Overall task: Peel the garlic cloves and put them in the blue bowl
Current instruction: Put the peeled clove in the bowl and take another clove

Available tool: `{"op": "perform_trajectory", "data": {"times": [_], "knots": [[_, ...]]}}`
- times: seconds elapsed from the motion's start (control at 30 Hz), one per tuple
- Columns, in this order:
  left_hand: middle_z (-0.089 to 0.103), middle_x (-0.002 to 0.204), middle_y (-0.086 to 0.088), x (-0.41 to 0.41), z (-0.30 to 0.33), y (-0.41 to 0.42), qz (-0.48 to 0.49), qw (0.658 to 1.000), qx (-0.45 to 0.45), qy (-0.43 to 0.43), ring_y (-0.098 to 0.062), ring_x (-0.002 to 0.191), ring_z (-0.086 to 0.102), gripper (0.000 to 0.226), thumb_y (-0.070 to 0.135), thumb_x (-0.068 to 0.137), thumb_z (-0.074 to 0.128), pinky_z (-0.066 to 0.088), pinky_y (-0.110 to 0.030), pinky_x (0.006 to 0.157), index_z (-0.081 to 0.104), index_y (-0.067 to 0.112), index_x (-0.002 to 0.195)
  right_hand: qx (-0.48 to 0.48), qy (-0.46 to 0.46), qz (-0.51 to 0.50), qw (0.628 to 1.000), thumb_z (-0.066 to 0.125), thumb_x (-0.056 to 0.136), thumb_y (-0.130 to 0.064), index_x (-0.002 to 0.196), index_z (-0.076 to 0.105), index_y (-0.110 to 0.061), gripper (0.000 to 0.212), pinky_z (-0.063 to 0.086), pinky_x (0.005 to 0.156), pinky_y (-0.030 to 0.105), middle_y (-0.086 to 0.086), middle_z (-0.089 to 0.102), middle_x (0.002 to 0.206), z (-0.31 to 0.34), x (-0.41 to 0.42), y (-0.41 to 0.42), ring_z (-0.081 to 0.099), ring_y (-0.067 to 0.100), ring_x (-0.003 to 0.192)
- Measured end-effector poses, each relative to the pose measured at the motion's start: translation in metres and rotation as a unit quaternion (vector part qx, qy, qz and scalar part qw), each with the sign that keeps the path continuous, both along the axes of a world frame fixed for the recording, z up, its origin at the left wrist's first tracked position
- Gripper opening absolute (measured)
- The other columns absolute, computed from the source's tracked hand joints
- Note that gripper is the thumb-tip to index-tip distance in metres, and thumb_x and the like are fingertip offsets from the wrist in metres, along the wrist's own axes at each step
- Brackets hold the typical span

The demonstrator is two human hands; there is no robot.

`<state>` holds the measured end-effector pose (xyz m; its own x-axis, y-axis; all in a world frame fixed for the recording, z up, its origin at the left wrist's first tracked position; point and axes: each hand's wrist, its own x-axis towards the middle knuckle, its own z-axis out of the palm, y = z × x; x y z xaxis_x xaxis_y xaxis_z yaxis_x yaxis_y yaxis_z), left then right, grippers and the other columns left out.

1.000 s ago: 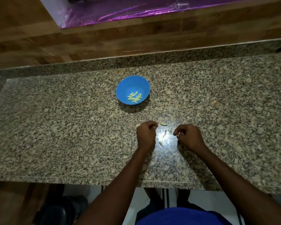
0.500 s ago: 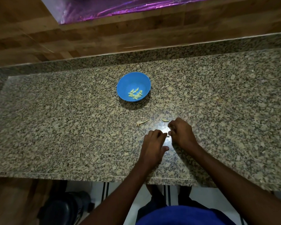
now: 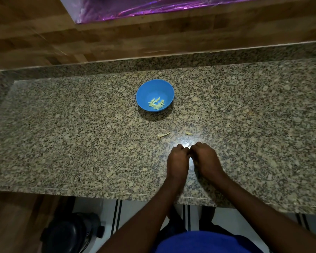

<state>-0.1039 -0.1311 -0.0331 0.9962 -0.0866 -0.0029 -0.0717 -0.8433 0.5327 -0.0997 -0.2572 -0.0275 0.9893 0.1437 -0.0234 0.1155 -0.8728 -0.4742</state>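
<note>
Both hands, left hand point(image 3: 178, 159) and right hand point(image 3: 205, 159), curl knuckle to knuckle; any held clove is hidden. Blue bowl point(image 3: 150, 88) holds peeled cloves point(image 3: 156, 103); 2 scraps point(image 3: 163, 135) lie between on the surface point(image 3: 62, 134).

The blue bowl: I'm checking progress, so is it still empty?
No, the blue bowl holds a small pile of peeled garlic cloves lying on its bottom.

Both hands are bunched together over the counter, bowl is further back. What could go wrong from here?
1. The left hand and right hand hide whatever they work on, so a small clove could slip out unseen onto the speckled counter.
2. The stem piece and the scrap lie between the hands and the blue bowl; a carry could brush them along.
</note>
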Motion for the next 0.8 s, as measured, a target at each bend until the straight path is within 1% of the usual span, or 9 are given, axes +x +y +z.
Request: {"op": "perform_trajectory", "data": {"times": [0.1, 0.27, 0.33, 0.4, 0.43, 0.47, 0.57, 0.63, 0.8], "knots": [[0.054, 0.07, -0.001, -0.006, -0.002, 0.011, -0.004, 0.998, 0.053, -0.028, -0.016, 0.058, 0.051, 0.017, 0.01, 0.083, 0.075, 0.034, -0.029, 0.048, 0.061, 0.014, 0.074, -0.016, 0.004, -0.006, 1.0, 0.065, 0.071, 0.005, 0.067, 0.05, -0.014, 0.025, 0.038, 0.05, 0.036, 0.0, 0.048, 0.067, -0.001, -0.001, 0.004, 0.045, 0.02, 0.062], [0.056, 0.077, 0.0, -0.031, -0.018, 0.036, -0.028, 0.986, 0.13, -0.103, -0.017, 0.067, 0.053, 0.017, 0.01, 0.085, 0.076, 0.043, -0.03, 0.05, 0.06, 0.016, 0.084, -0.011, 0.029, -0.03, 0.999, 0.062, 0.072, 0.009, 0.072, 0.056, -0.008, 0.018, 0.039, 0.053, 0.035, 0.009, 0.055, 0.072, -0.003, -0.004, 0.011, 0.054, 0.03, 0.064], [0.057, 0.078, -0.001, -0.037, -0.015, 0.035, 0.013, 0.991, 0.102, -0.091, -0.018, 0.069, 0.054, 0.019, 0.003, 0.082, 0.073, 0.043, -0.031, 0.053, 0.06, 0.016, 0.082, 0.075, 0.051, -0.097, 0.991, 0.065, 0.079, 0.0, 0.072, 0.065, -0.01, 0.012, 0.038, 0.056, 0.029, 0.003, 0.062, 0.07, -0.003, -0.006, 0.015, 0.059, 0.023, 0.064], [0.061, 0.08, 0.004, -0.037, -0.001, 0.033, 0.126, 0.992, -0.021, -0.01, -0.014, 0.07, 0.056, 0.019, 0.002, 0.085, 0.066, 0.042, -0.025, 0.056, 0.061, 0.019, 0.08, 0.167, 0.095, -0.17, 0.967, 0.069, 0.077, -0.005, 0.068, 0.073, -0.015, 0.014, 0.039, 0.056, 0.013, -0.007, 0.066, 0.064, 0.002, -0.009, 0.023, 0.06, 0.006, 0.06], [0.064, 0.079, 0.006, -0.036, 0.005, 0.034, 0.183, 0.978, -0.096, 0.038, -0.01, 0.069, 0.057, 0.017, 0.007, 0.089, 0.065, 0.04, -0.019, 0.056, 0.063, 0.022, 0.08, 0.211, 0.125, -0.192, 0.95, 0.07, 0.076, -0.006, 0.066, 0.075, -0.016, 0.015, 0.042, 0.058, 0.007, -0.009, 0.067, 0.062, 0.004, -0.01, 0.027, 0.061, 0.001, 0.059], [0.066, 0.078, 0.007, -0.034, 0.011, 0.038, 0.23, 0.954, -0.174, 0.079, -0.006, 0.066, 0.059, 0.015, 0.012, 0.092, 0.065, 0.04, -0.015, 0.056, 0.065, 0.023, 0.081, 0.255, 0.162, -0.204, 0.931, 0.07, 0.077, -0.005, 0.067, 0.076, -0.015, 0.015, 0.05, 0.063, 0.01, -0.006, 0.069, 0.06, 0.007, -0.01, 0.033, 0.065, 0.003, 0.059], [0.069, 0.067, -0.004, -0.037, 0.028, 0.061, 0.313, 0.86, -0.373, 0.15, -0.01, 0.052, 0.063, 0.013, 0.015, 0.095, 0.067, 0.051, -0.027, 0.053, 0.069, 0.013, 0.082, 0.34, 0.239, -0.203, 0.887, 0.073, 0.081, -0.003, 0.069, 0.075, -0.014, 0.016, 0.063, 0.069, 0.042, 0.01, 0.075, 0.071, 0.019, -0.009, 0.057, 0.073, 0.023, 0.064], [0.071, 0.067, -0.009, -0.046, 0.038, 0.084, 0.348, 0.833, -0.404, 0.146, -0.019, 0.056, 0.065, 0.011, 0.016, 0.094, 0.069, 0.054, -0.037, 0.056, 0.072, 0.012, 0.084, 0.347, 0.259, -0.175, 0.884, 0.077, 0.082, -0.005, 0.067, 0.072, -0.019, 0.021, 0.062, 0.076, 0.042, 0.01, 0.076, 0.081, 0.028, -0.006, 0.082, 0.072, 0.023, 0.072], [0.072, 0.077, -0.011, -0.093, 0.053, 0.16, 0.44, 0.744, -0.494, 0.098, -0.019, 0.063, 0.064, 0.011, 0.021, 0.097, 0.066, 0.052, -0.032, 0.06, 0.072, 0.012, 0.097, 0.403, 0.352, -0.108, 0.838, 0.076, 0.083, 0.001, 0.072, 0.072, -0.009, 0.015, 0.06, 0.084, 0.042, 0.014, 0.074, 0.084, 0.053, -0.016, 0.17, 0.07, 0.026, 0.073]]}}
